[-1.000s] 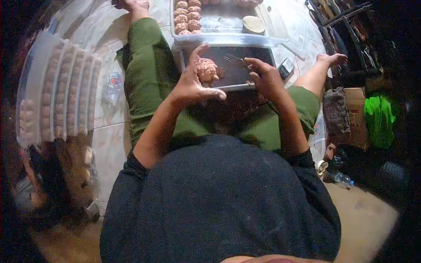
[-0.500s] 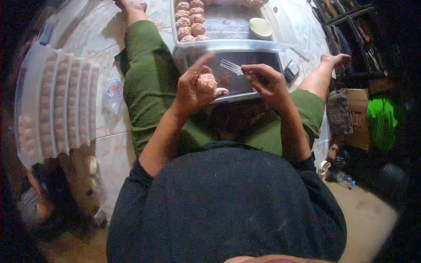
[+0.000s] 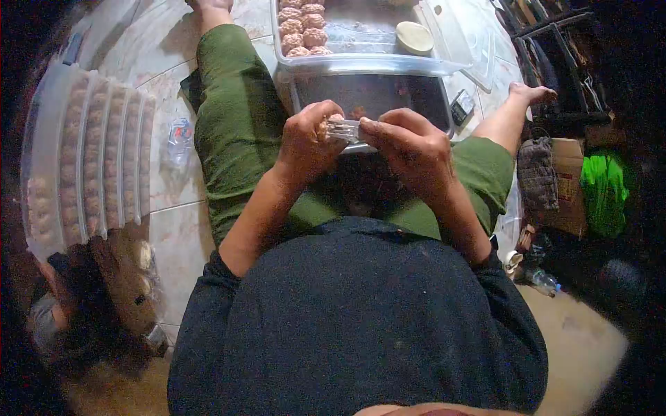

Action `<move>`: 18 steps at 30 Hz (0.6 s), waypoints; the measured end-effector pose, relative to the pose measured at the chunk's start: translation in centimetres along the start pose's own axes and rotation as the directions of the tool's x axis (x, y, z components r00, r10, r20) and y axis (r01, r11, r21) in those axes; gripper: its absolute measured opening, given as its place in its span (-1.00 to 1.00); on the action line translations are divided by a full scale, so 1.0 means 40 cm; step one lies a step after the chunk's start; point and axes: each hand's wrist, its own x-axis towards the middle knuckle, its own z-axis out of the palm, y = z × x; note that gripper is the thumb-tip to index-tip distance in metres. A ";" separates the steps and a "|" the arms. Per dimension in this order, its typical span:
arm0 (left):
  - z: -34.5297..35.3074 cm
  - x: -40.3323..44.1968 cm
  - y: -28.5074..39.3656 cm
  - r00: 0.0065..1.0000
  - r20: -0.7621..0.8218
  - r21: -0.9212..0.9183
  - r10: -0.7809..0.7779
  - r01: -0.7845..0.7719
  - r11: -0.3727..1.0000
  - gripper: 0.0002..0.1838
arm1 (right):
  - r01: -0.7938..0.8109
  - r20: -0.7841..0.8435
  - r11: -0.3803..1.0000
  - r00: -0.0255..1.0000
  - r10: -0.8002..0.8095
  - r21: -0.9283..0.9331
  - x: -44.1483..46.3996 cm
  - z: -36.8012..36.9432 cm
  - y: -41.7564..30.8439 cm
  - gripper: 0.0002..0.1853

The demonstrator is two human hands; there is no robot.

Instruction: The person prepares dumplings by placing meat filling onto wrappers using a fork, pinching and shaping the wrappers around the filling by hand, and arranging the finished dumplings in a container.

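My left hand (image 3: 302, 142) is closed around a lumpy pinkish-brown ball (image 3: 322, 130), most of it hidden by the fingers. A metal fork (image 3: 343, 130) is pinched in my right hand (image 3: 416, 144), its tines against the ball's right side. Both hands are over the near edge of a dark tray (image 3: 326, 90), which has a few crumbs in it. Just beyond stands a clear plastic box (image 3: 374, 64) with rows of similar balls (image 3: 314, 37) along its left side. A pale round disc (image 3: 414, 38) lies at the box's right.
Stacked clear containers of balls (image 3: 94, 159) stand at left, beside a clear plastic packet (image 3: 180, 139) on the tiles. A small dark device (image 3: 461, 107) lies right of the tray. Farther right are a dark shelf (image 3: 562, 62), a cardboard box (image 3: 569, 180), a green bag (image 3: 603, 191) and a bottle (image 3: 543, 281).
My right hand has moved left, bringing the fork to the ball. My left hand has turned, and its raised, spread fingers have curled around the ball.
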 end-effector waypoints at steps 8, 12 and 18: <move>0.011 -0.011 -0.003 0.982 0.020 -0.191 -0.185 0.186 0.964 -0.78 | -0.163 -0.178 0.858 0.943 0.281 0.488 -0.004 0.002 -0.009 -0.79; 0.012 -0.017 -0.011 0.972 0.056 -0.256 -0.229 0.236 0.938 -0.68 | -0.235 -0.195 0.707 0.861 0.469 0.667 -0.029 -0.061 0.037 -0.75; 0.007 -0.011 0.021 0.982 0.130 -0.202 -0.139 0.164 0.966 0.20 | -0.362 -0.048 0.910 0.932 0.360 -0.200 -0.151 -0.128 0.235 -0.65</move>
